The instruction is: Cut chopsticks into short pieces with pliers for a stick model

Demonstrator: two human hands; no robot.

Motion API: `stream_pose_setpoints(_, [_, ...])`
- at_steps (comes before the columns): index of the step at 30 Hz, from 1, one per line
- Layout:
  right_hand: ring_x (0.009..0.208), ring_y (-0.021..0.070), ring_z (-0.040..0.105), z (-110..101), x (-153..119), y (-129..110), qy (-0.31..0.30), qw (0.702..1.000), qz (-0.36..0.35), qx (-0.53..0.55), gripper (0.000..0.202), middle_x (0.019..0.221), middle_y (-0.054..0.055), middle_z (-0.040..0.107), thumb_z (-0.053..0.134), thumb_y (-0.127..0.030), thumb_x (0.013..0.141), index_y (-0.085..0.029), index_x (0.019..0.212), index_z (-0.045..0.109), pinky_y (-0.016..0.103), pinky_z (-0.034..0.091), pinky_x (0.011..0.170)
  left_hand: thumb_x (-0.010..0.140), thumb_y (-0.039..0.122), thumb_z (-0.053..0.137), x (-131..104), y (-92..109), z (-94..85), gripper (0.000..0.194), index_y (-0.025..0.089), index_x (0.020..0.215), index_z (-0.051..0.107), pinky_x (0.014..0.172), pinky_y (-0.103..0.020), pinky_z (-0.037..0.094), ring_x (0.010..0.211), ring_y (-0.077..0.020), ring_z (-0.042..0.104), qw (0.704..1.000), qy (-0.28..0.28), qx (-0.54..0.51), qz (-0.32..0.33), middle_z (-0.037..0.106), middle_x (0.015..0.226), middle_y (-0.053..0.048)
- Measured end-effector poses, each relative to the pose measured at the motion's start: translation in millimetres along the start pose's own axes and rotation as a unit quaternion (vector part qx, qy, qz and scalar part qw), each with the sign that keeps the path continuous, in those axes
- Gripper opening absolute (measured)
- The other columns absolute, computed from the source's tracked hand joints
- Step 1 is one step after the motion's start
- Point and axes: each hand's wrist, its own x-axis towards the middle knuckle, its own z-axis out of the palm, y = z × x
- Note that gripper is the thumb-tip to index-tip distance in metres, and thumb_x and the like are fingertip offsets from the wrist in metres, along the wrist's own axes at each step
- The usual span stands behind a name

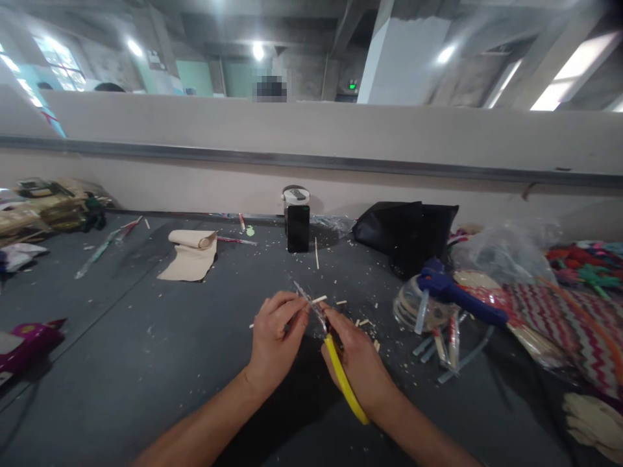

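Note:
Near the middle of the dark table (146, 363), my left hand (278, 334) is closed, its thumb and fingertips pinching a small pale stick (318, 299). My right hand (357, 360) grips scissors with a yellow handle (343, 383). Their metal blades point up and to the left, beside my left fingertips and across the stick. Whether the blades are fully closed is hard to make out. Small cut pieces (363, 322) of pale stick lie just right of the blades. A longer thin stick (317, 253) rests beyond my hands.
A black phone (298, 229) stands upright against a white container (296, 193). To the right are a blue glue gun (460, 295), clear glue sticks (470, 363), a black bag (406, 230) and woven material (564, 324). Rolled beige cloth (192, 256) and a magenta tool (26, 347) lie left.

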Motion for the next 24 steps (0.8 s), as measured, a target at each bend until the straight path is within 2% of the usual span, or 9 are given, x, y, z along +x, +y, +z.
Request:
stream_pose_setpoints(13, [0.111, 0.0217, 0.056, -2, 3, -2, -0.008, 1.0, -0.012, 0.005, 0.058, 0.121, 0.01, 0.059, 0.043, -0.001, 0.073, -0.019, 0.129, 0.046, 0.038, 0.043, 0.096, 0.084, 0.013, 0.052, 2, 2, -0.9, 0.014, 0.018, 0.088, 0.065, 0.069, -0.028, 0.044, 0.077, -0.0138, 0.058, 1.0, 0.001, 0.003, 0.006, 0.063, 0.085, -0.004])
stream_pose_setpoints(16, [0.099, 0.0211, 0.06, 1, 6, -2, -0.013, 1.0, -0.002, -0.016, 0.05, 0.11, 0.01, 0.063, 0.041, -0.002, 0.076, -0.02, 0.121, 0.05, 0.035, 0.046, 0.087, 0.084, 0.013, 0.052, 2, -1, -1.0, 0.014, 0.018, 0.086, 0.065, 0.069, -0.027, 0.044, 0.077, -0.0139, 0.057, 1.0, 0.002, -0.005, -0.006, 0.063, 0.085, -0.004])
stream_pose_setpoints(19, [0.079, 0.0185, 0.062, 6, 10, 3, -0.013, 0.999, 0.002, -0.041, 0.043, 0.09, 0.006, 0.066, 0.043, -0.003, 0.075, -0.021, 0.113, 0.053, 0.029, 0.047, 0.074, 0.084, 0.015, 0.052, 3, -4, 0.4, 0.014, 0.018, 0.087, 0.065, 0.067, -0.027, 0.043, 0.075, -0.014, 0.056, 1.0, 0.005, -0.011, -0.026, 0.062, 0.085, -0.005])
stream_pose_setpoints(22, [0.061, 0.0155, 0.059, 9, 13, 8, -0.035, 0.997, 0.023, -0.06, 0.036, 0.072, 0.002, 0.063, 0.043, -0.006, 0.076, -0.019, 0.108, 0.054, 0.024, 0.044, 0.06, 0.083, 0.018, 0.054, 2, -6, 2.3, 0.015, 0.02, 0.09, 0.068, 0.068, -0.026, 0.042, 0.073, -0.0141, 0.056, 0.999, -0.005, -0.019, -0.04, 0.063, 0.085, -0.004])
stream_pose_setpoints(24, [0.058, 0.0151, 0.058, 8, 14, 8, -0.052, 0.995, 0.04, -0.071, 0.032, 0.069, 0.001, 0.063, 0.043, -0.009, 0.077, -0.018, 0.105, 0.055, 0.023, 0.041, 0.058, 0.083, 0.019, 0.056, 4, -9, 1.2, 0.017, 0.022, 0.093, 0.069, 0.069, -0.026, 0.042, 0.075, -0.0146, 0.056, 0.998, -0.011, -0.041, -0.055, 0.063, 0.085, -0.004])
